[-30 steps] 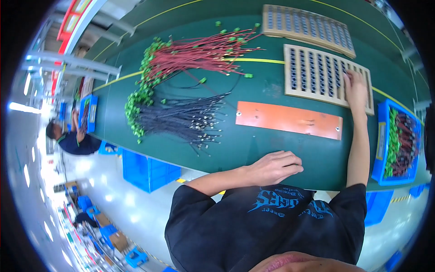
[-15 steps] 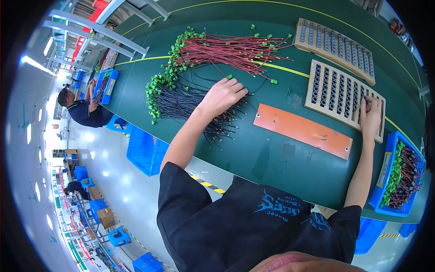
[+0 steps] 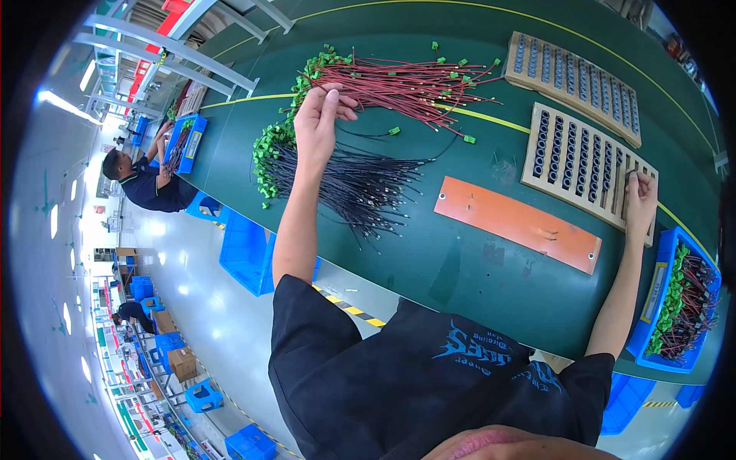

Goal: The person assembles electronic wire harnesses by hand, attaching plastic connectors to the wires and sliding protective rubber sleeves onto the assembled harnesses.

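My left hand (image 3: 318,123) is raised at the left end of the red wires (image 3: 406,88), near their green connectors (image 3: 310,73). Its thumb points up and its fingers are loosely bent and apart, with nothing plainly held. Below it lie black wires (image 3: 353,180), whose green connectors (image 3: 264,157) are bunched on the left. At the right end of the nearer wooden tray (image 3: 529,172), my right hand (image 3: 642,201) has its fingertips pinched together over a slot. Dark ring-shaped parts (image 3: 567,153) stand in rows in this tray. What the right fingertips hold is hidden.
Behind the nearer tray is a second wooden tray (image 3: 575,73) of grey parts. An orange plate (image 3: 514,222) lies in front. At the right edge a blue bin (image 3: 648,307) holds wires with green connectors. A co-worker (image 3: 146,180) sits at the far left by another blue bin (image 3: 188,146).
My left hand has moved left and away from me, from the black wires' free ends to the red wires' connector end. My right hand has shifted slightly right along the tray.
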Demonstrator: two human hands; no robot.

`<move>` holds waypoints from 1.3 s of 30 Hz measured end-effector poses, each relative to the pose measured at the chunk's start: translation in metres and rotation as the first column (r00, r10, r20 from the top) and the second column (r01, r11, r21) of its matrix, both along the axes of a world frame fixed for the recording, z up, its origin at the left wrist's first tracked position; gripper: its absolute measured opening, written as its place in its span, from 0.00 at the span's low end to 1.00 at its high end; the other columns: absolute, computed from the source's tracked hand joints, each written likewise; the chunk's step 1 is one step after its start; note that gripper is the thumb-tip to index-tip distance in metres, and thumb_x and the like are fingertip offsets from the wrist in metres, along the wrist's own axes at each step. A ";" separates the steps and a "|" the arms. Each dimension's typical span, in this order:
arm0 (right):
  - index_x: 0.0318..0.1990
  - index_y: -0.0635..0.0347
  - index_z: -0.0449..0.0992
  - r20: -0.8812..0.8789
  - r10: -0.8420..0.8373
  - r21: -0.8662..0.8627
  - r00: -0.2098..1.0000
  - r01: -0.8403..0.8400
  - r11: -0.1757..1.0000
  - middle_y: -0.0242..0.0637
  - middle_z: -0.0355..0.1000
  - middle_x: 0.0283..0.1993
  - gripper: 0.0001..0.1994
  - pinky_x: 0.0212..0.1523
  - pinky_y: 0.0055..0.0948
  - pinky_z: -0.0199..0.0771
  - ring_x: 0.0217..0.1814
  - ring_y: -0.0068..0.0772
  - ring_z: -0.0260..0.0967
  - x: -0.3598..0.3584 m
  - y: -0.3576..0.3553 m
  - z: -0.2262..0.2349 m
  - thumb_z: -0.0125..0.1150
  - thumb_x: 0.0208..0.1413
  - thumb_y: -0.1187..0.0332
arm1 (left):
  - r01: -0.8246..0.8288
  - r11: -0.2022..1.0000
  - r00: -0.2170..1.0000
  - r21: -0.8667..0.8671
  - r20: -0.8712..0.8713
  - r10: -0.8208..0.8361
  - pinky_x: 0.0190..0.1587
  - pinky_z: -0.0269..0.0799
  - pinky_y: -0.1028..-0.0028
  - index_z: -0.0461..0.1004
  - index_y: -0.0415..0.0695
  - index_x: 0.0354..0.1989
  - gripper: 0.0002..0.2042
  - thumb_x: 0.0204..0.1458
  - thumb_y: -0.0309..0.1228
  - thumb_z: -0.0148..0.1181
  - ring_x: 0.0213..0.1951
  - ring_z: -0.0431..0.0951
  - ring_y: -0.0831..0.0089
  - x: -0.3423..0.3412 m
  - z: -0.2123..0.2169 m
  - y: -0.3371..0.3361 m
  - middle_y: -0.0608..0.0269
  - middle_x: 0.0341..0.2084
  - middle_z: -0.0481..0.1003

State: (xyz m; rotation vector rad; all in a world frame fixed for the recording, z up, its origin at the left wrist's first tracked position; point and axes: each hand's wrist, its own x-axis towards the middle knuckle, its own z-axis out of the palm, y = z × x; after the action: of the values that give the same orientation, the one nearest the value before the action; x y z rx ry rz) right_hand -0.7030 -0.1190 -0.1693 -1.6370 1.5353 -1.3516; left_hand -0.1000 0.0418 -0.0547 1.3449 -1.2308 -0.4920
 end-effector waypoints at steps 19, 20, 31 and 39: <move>0.45 0.68 0.73 -0.019 0.059 -0.005 0.998 -0.060 0.998 0.34 0.76 0.38 0.12 0.40 0.18 0.69 0.36 0.17 0.68 -0.001 -0.005 -0.003 0.62 0.64 0.67 | -0.077 0.997 0.996 -0.023 0.033 0.078 0.31 0.76 0.76 0.72 0.32 0.43 0.11 0.67 0.30 0.51 0.26 0.79 0.74 0.070 0.094 -0.047 0.49 0.35 0.82; 0.45 0.68 0.73 -0.021 0.059 -0.007 0.998 -0.059 0.998 0.34 0.76 0.38 0.12 0.40 0.18 0.69 0.36 0.17 0.68 0.000 -0.004 -0.002 0.62 0.64 0.67 | -0.077 0.997 0.997 -0.025 0.030 0.077 0.31 0.76 0.76 0.72 0.32 0.43 0.11 0.67 0.30 0.51 0.26 0.79 0.74 0.080 0.100 -0.056 0.49 0.35 0.82; 0.45 0.68 0.74 -0.033 0.039 -0.002 0.999 -0.039 0.999 0.34 0.75 0.38 0.12 0.43 0.17 0.70 0.39 0.17 0.71 -0.004 -0.004 -0.002 0.62 0.64 0.67 | -0.158 0.987 0.954 0.015 0.258 0.149 0.29 0.73 0.77 0.75 0.34 0.43 0.11 0.66 0.31 0.53 0.25 0.76 0.78 0.097 0.111 -0.094 0.54 0.34 0.83; 0.44 0.68 0.73 -0.048 0.032 -0.017 0.998 -0.033 0.999 0.32 0.74 0.36 0.11 0.40 0.17 0.69 0.37 0.16 0.68 0.004 0.003 0.003 0.62 0.64 0.67 | -0.135 0.960 0.948 -0.247 0.248 0.197 0.37 0.77 0.75 0.69 0.41 0.35 0.08 0.67 0.29 0.51 0.35 0.83 0.72 0.117 0.112 -0.149 0.56 0.35 0.80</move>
State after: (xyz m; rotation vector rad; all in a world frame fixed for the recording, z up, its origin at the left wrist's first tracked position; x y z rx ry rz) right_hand -0.6986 -0.1162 -0.1660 -1.7090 1.5211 -1.3224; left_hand 0.0174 -0.1067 0.0569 1.3336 -1.3352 -0.0424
